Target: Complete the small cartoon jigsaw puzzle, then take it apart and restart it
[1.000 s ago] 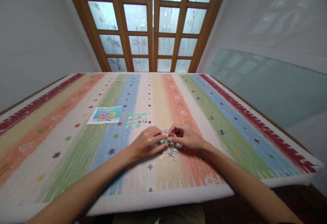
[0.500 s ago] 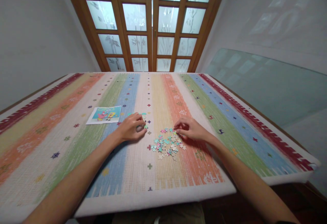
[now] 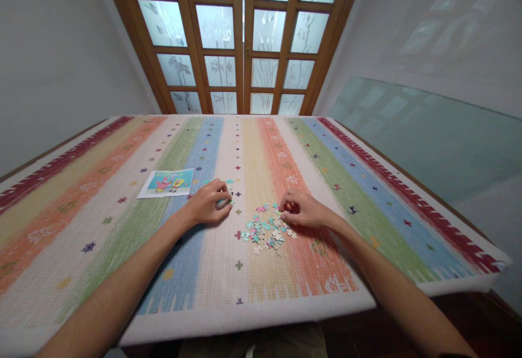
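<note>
The left hand [image 3: 207,204] rests on the surface [image 3: 122,249], fingers curled together over a small group of teal puzzle pieces [image 3: 228,185]; one teal piece shows under its fingertips, but whether the fingers pinch it cannot be told; most of that group is hidden beneath the hand, with a few pieces showing just beyond the knuckles. The right hand [image 3: 304,209] lies palm down to the right of the left hand, well apart from it; its fingertips are drawn together at the far right edge of the loose pile of puzzle pieces [image 3: 265,230], touching the pieces there; whether a piece is gripped cannot be told. The loose pile sits between the two hands, nearer the right hand, spread flat with pink, teal and pale pieces mixed. A printed reference picture [image 3: 167,183] lies flat beyond and to the left of the left hand, near it but not touching. A striped woven cloth [image 3: 367,205] covers the surface under both hands; panelled glass doors [image 3: 244,37] stand beyond the far edge.
</note>
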`<state>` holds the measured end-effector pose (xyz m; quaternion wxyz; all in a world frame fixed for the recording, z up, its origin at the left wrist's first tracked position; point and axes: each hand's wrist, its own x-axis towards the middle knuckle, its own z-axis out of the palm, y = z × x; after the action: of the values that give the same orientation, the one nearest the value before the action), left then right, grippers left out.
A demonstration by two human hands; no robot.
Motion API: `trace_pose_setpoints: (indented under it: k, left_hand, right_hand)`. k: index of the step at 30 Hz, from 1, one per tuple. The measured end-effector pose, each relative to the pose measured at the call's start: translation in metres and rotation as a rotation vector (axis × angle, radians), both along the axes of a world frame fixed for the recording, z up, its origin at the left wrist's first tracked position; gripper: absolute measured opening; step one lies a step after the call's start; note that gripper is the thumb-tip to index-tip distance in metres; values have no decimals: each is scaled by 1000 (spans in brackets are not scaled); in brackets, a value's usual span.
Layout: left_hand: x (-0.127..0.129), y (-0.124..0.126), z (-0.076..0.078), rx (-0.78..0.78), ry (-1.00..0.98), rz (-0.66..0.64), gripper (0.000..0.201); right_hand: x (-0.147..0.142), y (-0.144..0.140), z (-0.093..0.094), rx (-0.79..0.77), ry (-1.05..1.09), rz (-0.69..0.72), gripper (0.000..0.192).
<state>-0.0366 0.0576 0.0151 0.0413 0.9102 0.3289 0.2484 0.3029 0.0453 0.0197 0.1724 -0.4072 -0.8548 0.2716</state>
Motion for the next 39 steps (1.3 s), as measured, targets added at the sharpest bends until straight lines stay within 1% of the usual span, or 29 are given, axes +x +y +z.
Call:
trace_pose_setpoints:
  k: [5, 9, 12, 14, 16, 17, 19, 23, 25, 28, 30, 32, 36, 39]
  left_hand:
    - [2, 0, -1, 2, -10, 2, 14]
    - [1, 1, 1, 44, -33, -4, 11]
    - [-2, 3, 10, 109, -96, 37, 14]
    - [-1, 2, 18, 143, -166, 93, 15]
    - [4, -4, 27, 146, -238, 122, 15]
    - [9, -9, 30, 131, -261, 111, 15]
    - [23, -23, 32, 70, -265, 50, 16]
    - [59, -56, 23, -51, -243, -108, 24]
    - [72, -67, 17, -176, -284, -154, 20]
    - [77, -73, 14, -373, -352, -138, 16]
    - [70, -69, 17, -449, -357, -112, 15]
    - [55, -60, 22, -475, -332, -94, 14]
    - [10, -33, 37, -446, -221, -3, 18]
    - [-25, -17, 42, -457, -129, 79, 20]
  right_hand:
    - [0, 0, -1, -52, 52, -31, 11]
    - [-2, -1, -2, -217, 130, -62, 11]
    - [-3, -1, -1, -298, 210, -61, 12]
    - [-5, -2, 0, -299, 269, -59, 15]
    - [-9, -4, 3, -295, 325, -49, 17]
    - [-11, -6, 4, -294, 347, -39, 18]
    - [-17, -12, 7, -297, 376, -7, 20]
    - [-31, -25, 7, -365, 433, 56, 28]
    - [-36, -30, 5, -401, 458, 68, 33]
    - [-40, -32, 1, -432, 469, 69, 35]
    - [-40, -31, 0, -424, 456, 65, 32]
    - [-39, -29, 1, -386, 430, 54, 28]
    - [-32, -23, 4, -314, 379, -13, 23]
    - [-27, -17, 2, -292, 369, -61, 24]
